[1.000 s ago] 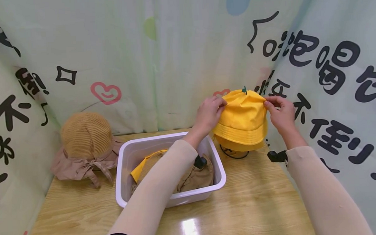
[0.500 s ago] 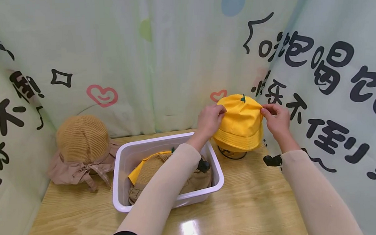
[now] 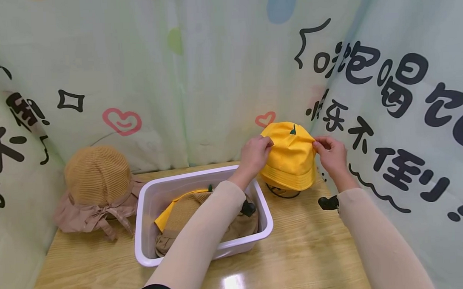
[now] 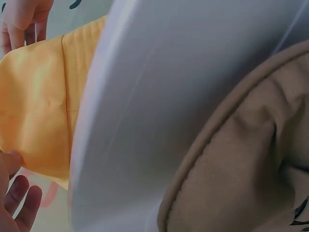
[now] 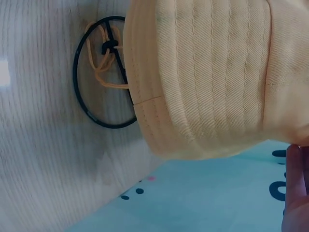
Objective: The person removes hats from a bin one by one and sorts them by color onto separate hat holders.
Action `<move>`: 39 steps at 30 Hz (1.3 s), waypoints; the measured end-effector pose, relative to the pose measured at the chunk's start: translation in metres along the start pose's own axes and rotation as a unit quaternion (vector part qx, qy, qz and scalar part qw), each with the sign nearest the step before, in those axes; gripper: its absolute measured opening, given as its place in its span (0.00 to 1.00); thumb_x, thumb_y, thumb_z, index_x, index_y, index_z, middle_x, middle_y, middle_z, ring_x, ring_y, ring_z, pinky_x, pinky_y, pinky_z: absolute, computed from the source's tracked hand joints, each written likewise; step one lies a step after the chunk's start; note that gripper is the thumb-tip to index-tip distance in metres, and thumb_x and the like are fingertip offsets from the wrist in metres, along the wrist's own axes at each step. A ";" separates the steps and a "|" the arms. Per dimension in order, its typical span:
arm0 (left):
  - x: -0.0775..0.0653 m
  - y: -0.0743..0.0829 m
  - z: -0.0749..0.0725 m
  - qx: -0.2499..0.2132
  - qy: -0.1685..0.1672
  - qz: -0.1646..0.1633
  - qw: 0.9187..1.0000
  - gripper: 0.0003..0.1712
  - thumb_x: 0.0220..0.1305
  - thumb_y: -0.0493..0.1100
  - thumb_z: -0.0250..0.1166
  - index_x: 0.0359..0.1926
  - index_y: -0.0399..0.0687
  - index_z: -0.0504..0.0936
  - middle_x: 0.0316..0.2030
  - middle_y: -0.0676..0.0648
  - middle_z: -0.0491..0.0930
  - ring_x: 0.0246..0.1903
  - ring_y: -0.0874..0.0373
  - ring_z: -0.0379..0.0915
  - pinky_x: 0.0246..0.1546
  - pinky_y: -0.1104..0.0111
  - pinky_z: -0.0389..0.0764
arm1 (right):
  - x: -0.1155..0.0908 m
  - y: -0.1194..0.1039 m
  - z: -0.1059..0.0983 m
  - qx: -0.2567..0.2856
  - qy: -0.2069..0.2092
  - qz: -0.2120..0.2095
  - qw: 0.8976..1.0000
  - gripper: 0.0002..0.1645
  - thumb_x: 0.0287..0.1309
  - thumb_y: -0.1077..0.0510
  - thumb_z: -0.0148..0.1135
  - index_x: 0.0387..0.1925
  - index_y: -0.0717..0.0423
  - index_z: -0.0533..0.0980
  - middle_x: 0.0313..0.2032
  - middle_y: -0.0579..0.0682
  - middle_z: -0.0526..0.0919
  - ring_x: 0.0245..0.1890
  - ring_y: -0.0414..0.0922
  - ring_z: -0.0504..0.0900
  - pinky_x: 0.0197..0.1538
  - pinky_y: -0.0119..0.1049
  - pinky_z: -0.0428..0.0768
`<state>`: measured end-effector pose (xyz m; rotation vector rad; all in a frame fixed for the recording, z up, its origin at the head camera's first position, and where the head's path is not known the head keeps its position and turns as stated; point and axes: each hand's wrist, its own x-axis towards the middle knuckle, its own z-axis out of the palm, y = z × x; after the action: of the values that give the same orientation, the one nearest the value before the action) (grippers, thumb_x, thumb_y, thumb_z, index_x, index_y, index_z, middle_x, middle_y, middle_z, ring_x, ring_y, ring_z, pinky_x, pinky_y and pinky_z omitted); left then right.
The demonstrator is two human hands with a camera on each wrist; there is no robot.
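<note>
A yellow bucket hat point(image 3: 289, 153) with a small green leaf sprig on top sits over a black wire stand point(image 5: 111, 126) at the back right of the table. My left hand point(image 3: 255, 156) pinches the left side of its crown. On the opposite side, my right hand point(image 3: 333, 158) pinches the crown between thumb and fingers. Up close in the right wrist view, a second yellow edge shows under the brim, and an orange cord with a black toggle hangs by the stand's ring. Whether that edge belongs to another hat, I cannot tell.
A white plastic bin point(image 3: 270, 224) holds brown and yellow hats, partly hidden by my left forearm. Left of it stands a tan knitted hat point(image 3: 98, 174) with a pink ruffled brim and bow. Printed curtains point(image 3: 214, 77) close off the wooden table point(image 3: 296, 253) at back and sides.
Both hands have come down a little with the yellow hat, its brim now closer to the stand's ring and covering more of the yellow fabric below. The head view has shifted slightly.
</note>
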<state>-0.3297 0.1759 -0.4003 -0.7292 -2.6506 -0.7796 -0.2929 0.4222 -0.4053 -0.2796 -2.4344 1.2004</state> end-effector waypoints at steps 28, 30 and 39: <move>0.009 -0.006 0.019 -0.005 -0.063 0.069 0.996 0.51 0.57 0.69 0.67 0.76 0.63 0.56 0.74 0.48 0.57 0.67 0.49 0.61 0.64 0.59 0.70 | -0.019 0.003 0.028 0.056 0.032 -0.053 0.997 0.33 0.70 0.43 0.55 0.72 0.46 0.65 0.70 0.52 0.68 0.70 0.53 0.65 0.71 0.53 0.63; 0.014 -0.005 0.021 0.002 -0.098 0.092 0.991 0.63 0.51 0.73 0.70 0.79 0.64 0.44 0.79 0.48 0.43 0.74 0.43 0.50 0.69 0.53 0.64 | -0.024 0.007 0.033 0.060 -0.008 -0.061 0.996 0.43 0.67 0.41 0.59 0.78 0.38 0.53 0.76 0.49 0.57 0.74 0.54 0.57 0.73 0.58 0.56; 0.030 -0.006 0.033 -0.066 -0.192 0.077 0.976 0.76 0.44 0.67 0.77 0.79 0.71 0.30 0.80 0.50 0.30 0.76 0.43 0.44 0.71 0.50 0.60 | -0.028 0.029 0.051 0.017 -0.082 -0.042 0.996 0.70 0.53 0.37 0.73 0.76 0.22 0.28 0.79 0.45 0.43 0.72 0.58 0.58 0.70 0.61 0.59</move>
<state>-0.3626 0.2020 -0.4181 -1.2143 -2.8458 -0.8502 -0.2908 0.3939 -0.4639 -0.0696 -2.5342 1.2721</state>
